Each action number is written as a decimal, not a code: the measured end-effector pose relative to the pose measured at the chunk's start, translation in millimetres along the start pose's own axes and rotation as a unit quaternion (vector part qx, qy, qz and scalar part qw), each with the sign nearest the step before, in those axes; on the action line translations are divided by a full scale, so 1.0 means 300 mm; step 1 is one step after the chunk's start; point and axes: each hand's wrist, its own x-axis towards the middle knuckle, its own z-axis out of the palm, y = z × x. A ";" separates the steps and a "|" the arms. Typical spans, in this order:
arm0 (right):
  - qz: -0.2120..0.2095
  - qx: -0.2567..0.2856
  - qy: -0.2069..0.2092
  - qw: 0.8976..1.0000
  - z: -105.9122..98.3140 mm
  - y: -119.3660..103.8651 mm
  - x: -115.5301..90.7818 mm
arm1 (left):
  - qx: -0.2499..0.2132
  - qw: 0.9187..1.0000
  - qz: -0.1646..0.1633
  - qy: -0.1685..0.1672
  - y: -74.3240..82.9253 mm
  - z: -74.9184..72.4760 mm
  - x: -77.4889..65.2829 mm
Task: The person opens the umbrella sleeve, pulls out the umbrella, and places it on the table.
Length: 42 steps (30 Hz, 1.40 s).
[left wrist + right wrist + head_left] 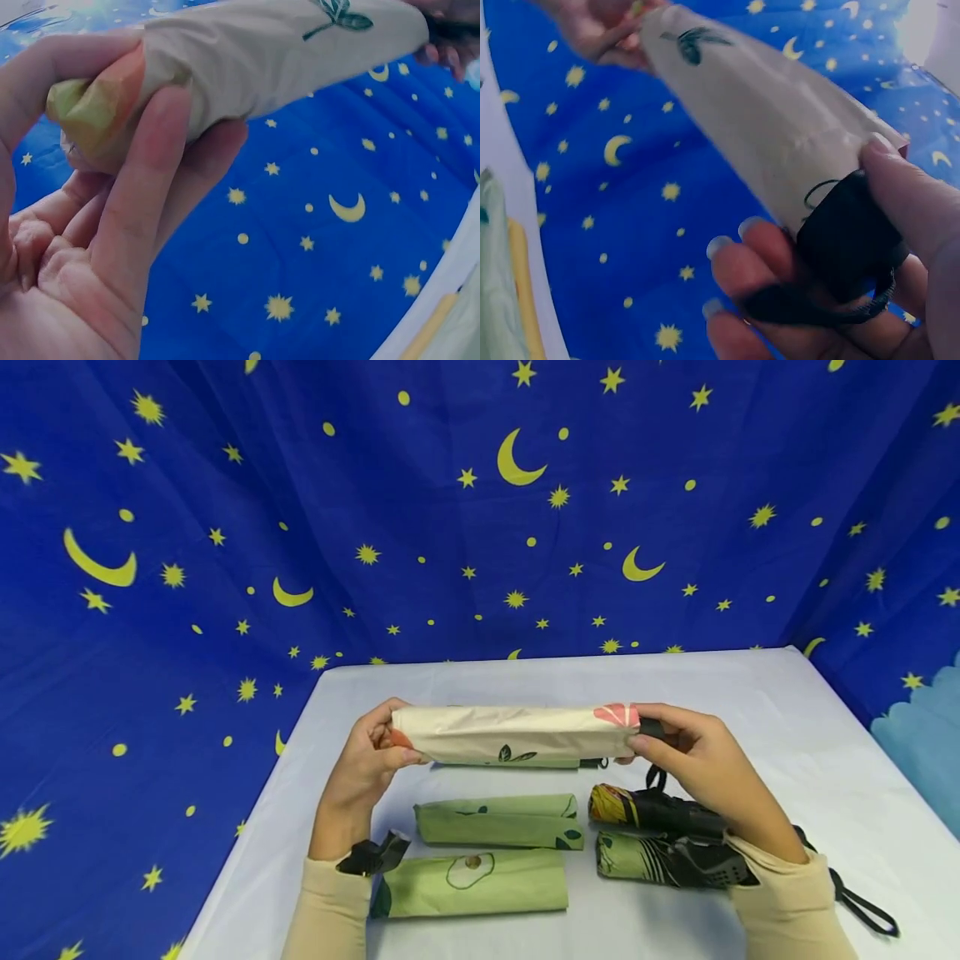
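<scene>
Both hands hold a cream folding umbrella level above the table, in a cover printed with leaves and a pink flower. At its left end the left hand grips the fabric between thumb and fingers; an orange and yellow-green tip shows there in the left wrist view. The right hand pinches the other end, beside the black handle. A black strap hangs across the right fingers in the right wrist view. Another green item lies partly hidden behind the cream umbrella.
Nearer on the white table lie a green cover and an avocado-print green cover. Right of them are a yellow-and-black folded umbrella and a green-and-black one, partly behind the right forearm. A blue star-patterned curtain encloses the table.
</scene>
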 end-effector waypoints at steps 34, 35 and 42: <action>-0.011 0.001 0.036 0.999 -0.011 0.024 -0.003 | 0.141 0.989 -0.032 0.042 0.041 0.052 0.011; -0.014 -0.004 0.033 0.999 -0.011 0.026 -0.004 | 0.144 0.988 -0.031 0.042 0.041 0.051 0.009; -0.036 -0.011 0.040 0.998 -0.017 0.028 -0.007 | 0.142 0.989 -0.032 0.037 0.040 0.052 0.007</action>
